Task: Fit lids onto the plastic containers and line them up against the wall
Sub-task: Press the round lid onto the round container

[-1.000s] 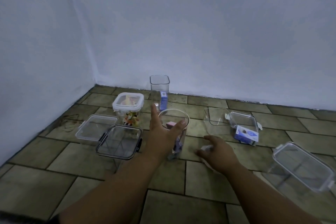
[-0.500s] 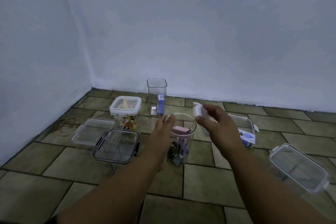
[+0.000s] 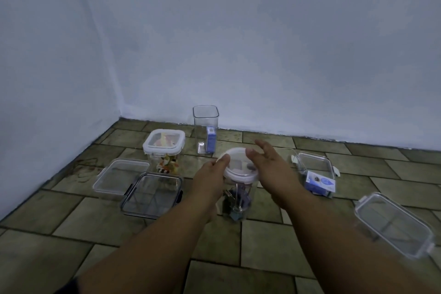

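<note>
A round clear jar (image 3: 237, 200) with binder clips inside stands on the tiled floor in the middle. A round white-rimmed lid (image 3: 239, 165) sits on its mouth. My left hand (image 3: 211, 178) grips the lid's left edge and the jar's top. My right hand (image 3: 269, 164) holds the lid's right edge, fingers curved over it. A square container with a fitted white lid (image 3: 164, 148) stands to the left. A tall lidless square container (image 3: 205, 129) stands near the wall.
Two flat rectangular lids lie at the left, one clear (image 3: 120, 178) and one dark-edged (image 3: 151, 194). An open rectangular container (image 3: 315, 172) with a blue card sits at the right. Another lid (image 3: 393, 224) lies at the far right. Walls meet at the left corner.
My right hand picked a white lid up off the floor, carried it over the jar and set it on the jar's mouth. My left hand slid up from the jar's side to the lid.
</note>
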